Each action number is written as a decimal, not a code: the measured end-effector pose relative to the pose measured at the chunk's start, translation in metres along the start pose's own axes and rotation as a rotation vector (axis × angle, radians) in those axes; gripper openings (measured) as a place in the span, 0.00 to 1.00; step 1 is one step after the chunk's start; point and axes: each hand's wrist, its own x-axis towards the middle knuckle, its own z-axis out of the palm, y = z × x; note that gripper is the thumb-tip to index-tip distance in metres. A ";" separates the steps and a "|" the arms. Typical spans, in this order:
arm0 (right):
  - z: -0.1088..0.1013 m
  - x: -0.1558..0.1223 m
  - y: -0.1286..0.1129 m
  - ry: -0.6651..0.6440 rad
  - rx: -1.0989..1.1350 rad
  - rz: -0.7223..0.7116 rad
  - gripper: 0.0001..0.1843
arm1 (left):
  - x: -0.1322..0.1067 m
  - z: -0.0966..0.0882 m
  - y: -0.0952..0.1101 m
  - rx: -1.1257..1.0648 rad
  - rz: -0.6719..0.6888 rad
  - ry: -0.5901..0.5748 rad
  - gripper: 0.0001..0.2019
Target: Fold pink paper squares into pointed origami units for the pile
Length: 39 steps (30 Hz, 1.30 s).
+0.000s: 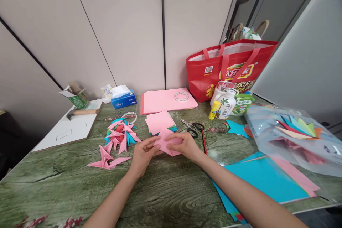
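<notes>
A partly folded sheet of pink paper (169,141) is held up between both hands, just above the green wood-patterned table (165,199). My left hand (144,153) pinches its left edge between thumb and fingers. On the right side, my right hand (185,145) grips it with the thumb low and the fingers over the top. Right behind the paper lies a stack of square pink sheets (159,121) with other colours underneath. To the left is a pile of folded pink, blue and red paper pieces (120,135).
Black-handled scissors (192,128) and a red pencil (204,141) lie right of the stack. A glue stick (214,109), a white bottle (226,104) and a red bag (205,78) stand behind. Blue sheets (263,178) cover the right side. A hammer (82,112) rests on a white board (76,133).
</notes>
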 end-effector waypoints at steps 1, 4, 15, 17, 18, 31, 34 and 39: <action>0.000 0.000 0.001 0.002 -0.001 0.003 0.11 | 0.000 0.000 0.000 -0.003 -0.004 -0.008 0.18; 0.000 0.000 0.002 0.005 0.011 0.017 0.11 | 0.001 -0.002 -0.001 -0.006 -0.020 -0.013 0.18; 0.001 -0.001 -0.002 0.008 0.154 0.134 0.12 | 0.001 -0.002 -0.002 -0.017 -0.040 0.034 0.16; 0.001 -0.002 -0.003 0.001 0.177 0.143 0.12 | 0.001 -0.003 -0.002 -0.007 -0.023 0.037 0.16; 0.001 -0.002 -0.003 -0.003 0.185 0.144 0.12 | 0.001 -0.003 -0.003 -0.001 -0.013 0.038 0.15; 0.004 -0.004 -0.003 0.005 0.129 0.098 0.12 | -0.002 0.004 0.003 -0.006 -0.025 -0.013 0.20; 0.005 -0.005 -0.004 0.003 0.085 0.066 0.11 | -0.002 0.004 0.002 0.012 -0.046 -0.010 0.19; 0.006 -0.004 -0.005 0.005 0.096 0.097 0.11 | -0.001 0.002 -0.001 0.067 -0.050 -0.031 0.16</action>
